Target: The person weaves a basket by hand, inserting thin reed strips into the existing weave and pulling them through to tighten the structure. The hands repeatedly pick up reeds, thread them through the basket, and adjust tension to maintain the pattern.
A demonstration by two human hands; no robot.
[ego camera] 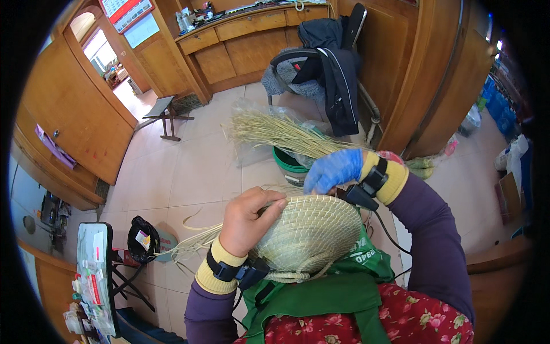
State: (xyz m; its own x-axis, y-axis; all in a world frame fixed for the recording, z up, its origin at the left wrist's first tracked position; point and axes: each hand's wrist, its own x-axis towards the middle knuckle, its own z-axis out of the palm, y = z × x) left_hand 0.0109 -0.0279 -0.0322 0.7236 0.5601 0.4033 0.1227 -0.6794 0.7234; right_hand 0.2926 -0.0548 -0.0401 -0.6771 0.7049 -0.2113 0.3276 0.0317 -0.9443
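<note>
A coiled straw basket (313, 232) rests in the lap on a green apron (318, 296), its stitched side facing up. My left hand (253, 219) pinches the far left part of its rim between thumb and fingers, and loose straw strands (197, 238) trail out to the left beneath that hand. My right hand (333, 172), in a blue glove, is at the basket's far edge; its fingertips are partly hidden, so what they hold cannot be told. Just beyond, a large bundle of straw (279, 131) lies over a green-rimmed bucket (288, 161) and clear plastic.
A chair draped with dark clothes (337, 90) stands behind the bucket. Further left are a small folding stool (165, 114), a bin with a black bag (144, 238) and a folding table (107, 275) with small items. Cables hang from both wrist devices.
</note>
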